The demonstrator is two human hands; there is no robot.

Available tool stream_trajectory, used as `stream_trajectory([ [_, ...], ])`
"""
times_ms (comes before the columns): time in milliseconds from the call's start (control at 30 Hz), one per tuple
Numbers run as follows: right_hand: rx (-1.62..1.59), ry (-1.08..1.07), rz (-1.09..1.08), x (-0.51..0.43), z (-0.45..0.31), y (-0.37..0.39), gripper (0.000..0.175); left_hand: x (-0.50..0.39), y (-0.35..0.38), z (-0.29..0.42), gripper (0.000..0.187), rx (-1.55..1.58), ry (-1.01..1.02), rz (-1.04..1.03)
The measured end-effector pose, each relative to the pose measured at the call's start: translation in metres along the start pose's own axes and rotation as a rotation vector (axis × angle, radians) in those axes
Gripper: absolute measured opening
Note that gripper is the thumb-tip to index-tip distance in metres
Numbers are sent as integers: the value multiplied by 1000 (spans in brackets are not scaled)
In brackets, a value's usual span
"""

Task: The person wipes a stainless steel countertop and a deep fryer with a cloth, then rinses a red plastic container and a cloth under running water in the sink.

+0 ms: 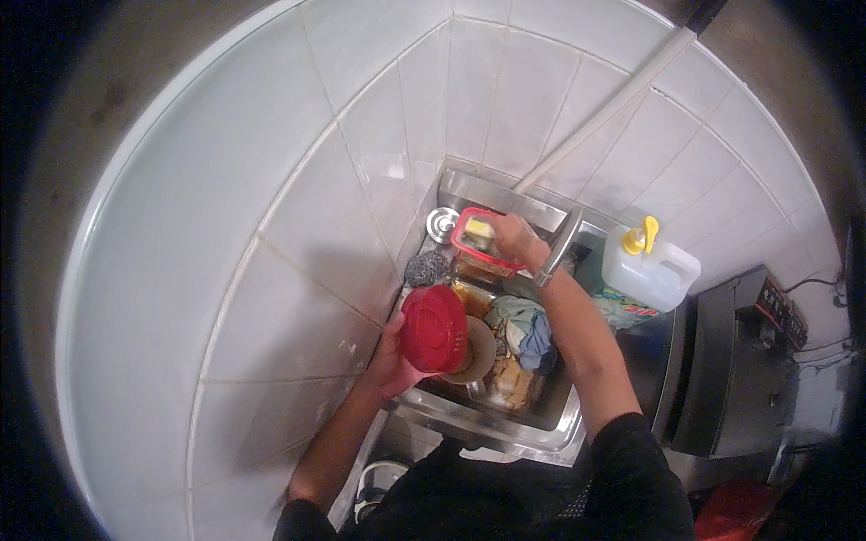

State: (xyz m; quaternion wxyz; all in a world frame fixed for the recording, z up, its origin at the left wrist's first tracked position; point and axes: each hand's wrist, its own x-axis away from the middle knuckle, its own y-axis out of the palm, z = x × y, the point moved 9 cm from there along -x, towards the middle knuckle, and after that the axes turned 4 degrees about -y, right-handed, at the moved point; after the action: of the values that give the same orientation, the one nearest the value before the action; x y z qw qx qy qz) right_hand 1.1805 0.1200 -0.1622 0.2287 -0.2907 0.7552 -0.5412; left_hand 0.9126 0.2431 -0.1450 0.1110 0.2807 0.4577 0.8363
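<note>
My left hand [392, 362] grips a red plastic container [435, 329] by its side, tilted over the near left part of the steel sink [565, 427]. At the far side, my right hand [519, 238] is over a clear container with a red rim [464, 251]. Its fingers are closed on a yellow sponge [479, 227] inside that rim; the fingertips are partly hidden. Below the hands, the basin holds a round beige dish [482, 348], bunched grey-green and blue cloths [521, 318] and a brown-stained item [512, 385].
A steel scouring pad [426, 268] and a round metal strainer [443, 224] sit along the left ledge. The faucet spout [561, 245] arches beside my right wrist. A white jug with a yellow pump [649, 264] and a dark appliance [727, 372] stand right.
</note>
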Motion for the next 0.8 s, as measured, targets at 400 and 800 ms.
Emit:
stream_trajectory([
  [400, -551, 76, 495, 158, -136, -36, 57, -66, 22, -26, 72, 200, -27, -96],
  [800, -213, 266, 86, 147, -120, 8, 21, -105, 9, -8, 69, -22, 121, 62],
])
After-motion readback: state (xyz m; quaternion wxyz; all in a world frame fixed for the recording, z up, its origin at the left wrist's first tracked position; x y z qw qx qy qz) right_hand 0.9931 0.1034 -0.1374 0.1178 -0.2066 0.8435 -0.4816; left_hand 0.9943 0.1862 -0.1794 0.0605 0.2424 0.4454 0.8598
